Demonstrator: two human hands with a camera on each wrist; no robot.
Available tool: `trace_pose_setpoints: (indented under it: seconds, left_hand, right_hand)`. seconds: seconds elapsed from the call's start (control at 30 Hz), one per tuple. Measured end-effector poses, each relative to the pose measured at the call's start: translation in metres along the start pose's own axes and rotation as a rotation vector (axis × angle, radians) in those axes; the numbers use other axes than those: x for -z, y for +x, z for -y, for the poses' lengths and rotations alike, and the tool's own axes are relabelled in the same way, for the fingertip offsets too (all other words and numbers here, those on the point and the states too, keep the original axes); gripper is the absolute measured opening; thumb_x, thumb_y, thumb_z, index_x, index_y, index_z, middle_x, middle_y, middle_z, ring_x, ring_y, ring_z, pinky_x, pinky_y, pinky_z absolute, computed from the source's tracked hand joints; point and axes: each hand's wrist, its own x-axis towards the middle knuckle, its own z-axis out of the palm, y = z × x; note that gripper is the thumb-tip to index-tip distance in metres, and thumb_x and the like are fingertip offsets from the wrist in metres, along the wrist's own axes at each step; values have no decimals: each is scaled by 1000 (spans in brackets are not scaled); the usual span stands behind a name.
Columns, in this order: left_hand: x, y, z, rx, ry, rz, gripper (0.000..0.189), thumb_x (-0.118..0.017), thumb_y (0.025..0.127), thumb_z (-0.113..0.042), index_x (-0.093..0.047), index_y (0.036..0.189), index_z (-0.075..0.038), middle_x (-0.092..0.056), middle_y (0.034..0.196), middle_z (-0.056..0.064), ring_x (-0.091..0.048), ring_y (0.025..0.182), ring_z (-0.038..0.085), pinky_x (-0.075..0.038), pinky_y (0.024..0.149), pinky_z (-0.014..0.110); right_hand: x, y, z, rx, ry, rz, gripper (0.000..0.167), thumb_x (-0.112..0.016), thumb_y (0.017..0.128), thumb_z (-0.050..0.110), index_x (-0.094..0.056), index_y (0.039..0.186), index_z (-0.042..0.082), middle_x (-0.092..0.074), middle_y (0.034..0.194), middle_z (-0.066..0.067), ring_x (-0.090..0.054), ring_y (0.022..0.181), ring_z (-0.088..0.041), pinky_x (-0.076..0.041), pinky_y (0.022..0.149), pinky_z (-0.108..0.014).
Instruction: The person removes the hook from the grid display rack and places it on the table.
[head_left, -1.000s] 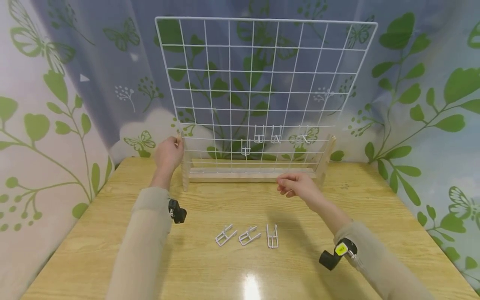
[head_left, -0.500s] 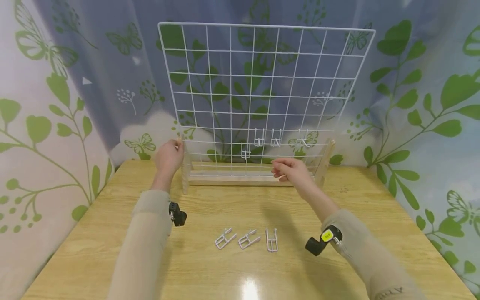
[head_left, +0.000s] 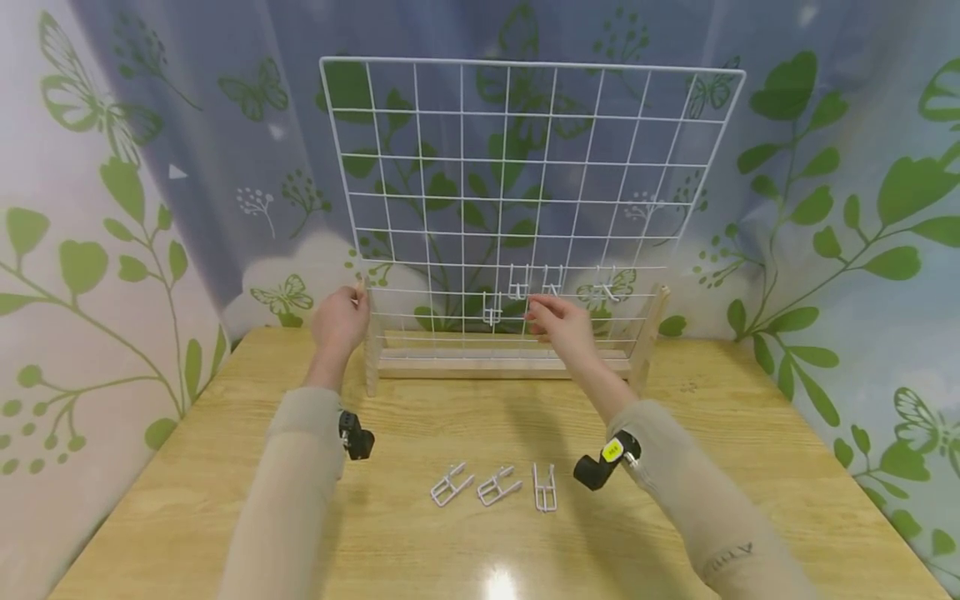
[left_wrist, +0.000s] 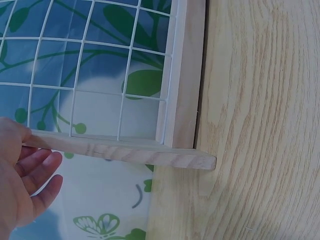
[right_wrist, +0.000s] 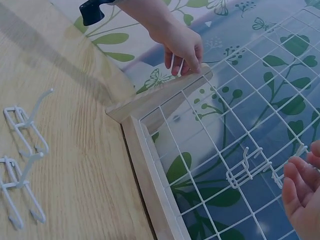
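My left hand (head_left: 341,323) pinches the upper end of the wooden side post (left_wrist: 125,152) of a stand, thumb on top and fingers beneath. That stand carries a white wire grid (head_left: 507,158), tilted back. Several white wire hooks hang low on the grid, among them a lower hook (head_left: 492,315) and one at the right (head_left: 609,292). My right hand (head_left: 562,329) is in front of the grid beside these hooks, fingers loosely bent, with nothing seen held. In the right wrist view its fingertips are close to a hanging hook (right_wrist: 245,170); contact is unclear.
Three more wire hooks lie on the wooden table, a left one (head_left: 452,485), a middle one (head_left: 498,486) and a right one (head_left: 544,488). The stand's crossbar (head_left: 450,364) runs along the back. Behind it hangs a leaf-patterned curtain (head_left: 247,208).
My right hand has moved up and to the left, from above the crossbar's right part to just beside the hanging hooks. The left hand keeps its hold on the post. The view has tilted slightly upward.
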Motion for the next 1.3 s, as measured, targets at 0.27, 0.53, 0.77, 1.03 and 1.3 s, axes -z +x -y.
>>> trace_pose_setpoints:
  seconds: [0.27, 0.53, 0.77, 1.03, 1.3]
  left_hand:
    - [-1, 0, 2, 4, -5, 32, 36, -40, 97, -25, -56, 117, 0, -64, 103, 17, -61, 86, 31, -47, 70, 42]
    - [1, -1, 2, 4, 0, 28, 36, -40, 97, -26, -56, 117, -1, -64, 103, 16, -61, 85, 30, -47, 68, 41]
    - [2, -1, 1, -1, 5, 15, 36, -40, 97, -26, -57, 116, -1, -64, 102, 16, -61, 85, 30, -47, 68, 41]
    - [2, 0, 1, -1, -1, 15, 36, -40, 97, -27, -56, 116, -1, -64, 101, 15, -61, 83, 30, -47, 66, 41]
    - [1, 0, 2, -2, -7, 16, 36, -41, 96, -26, -56, 116, 0, -64, 101, 16, -61, 84, 31, -47, 68, 42]
  right_hand:
    - [-16, 12, 6, 3, -58, -11, 38, -49, 97, 21, -51, 129, 0, -61, 103, -18, -60, 82, -22, -49, 81, -43]
    - [-23, 23, 8, -41, -30, -21, 35, -44, 99, 19, -51, 129, 2, -60, 103, -19, -61, 82, -28, -51, 80, -40]
    - [-29, 30, 12, -60, -14, -45, 34, -45, 98, 16, -52, 127, 0, -61, 107, -23, -60, 72, -17, -52, 77, -38]
    - [-34, 38, 14, -108, 19, -51, 34, -46, 98, 15, -52, 127, -1, -57, 113, -24, -59, 69, -12, -50, 64, -22]
    - [-37, 41, 16, -162, 53, -80, 31, -47, 96, 11, -55, 124, -2, -59, 112, -20, -58, 68, -10, -50, 62, -20]
